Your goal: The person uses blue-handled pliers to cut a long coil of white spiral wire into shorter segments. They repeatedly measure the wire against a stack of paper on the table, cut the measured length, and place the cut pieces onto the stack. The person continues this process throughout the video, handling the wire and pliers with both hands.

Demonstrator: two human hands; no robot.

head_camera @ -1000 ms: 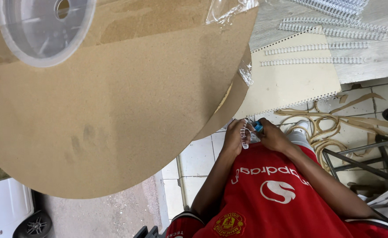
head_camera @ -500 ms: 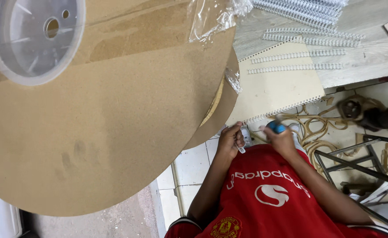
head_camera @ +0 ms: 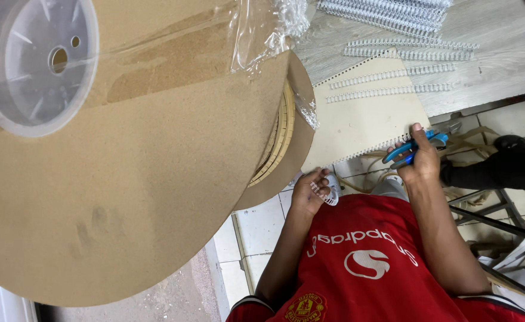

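Work in hand looks like trimming wire binding on a cream booklet [head_camera: 364, 122] that overhangs the far wooden table [head_camera: 489, 65].

Right hand [head_camera: 422, 164], fingers clamped round blue-handled cutters [head_camera: 414, 149], is at the booklet's near edge, where the wire comb runs. Left hand [head_camera: 308, 194] is nearer the body, fingers pinched together on 1 short offcut of white wire [head_camera: 324, 192], apart from the booklet.

Any cut here calls for the blades square on 1 wire loop, w/ the booklet kept steady.

Left: a big brown card reel [head_camera: 125, 197], round w/ a clear plastic hub [head_camera: 36, 62], part-wrapped in clear film [head_camera: 268, 30]. Far right: approx 5 rows of loose wire combs [head_camera: 394, 50] on the table. The red shirt [head_camera: 364, 268] carries white print and a crest.
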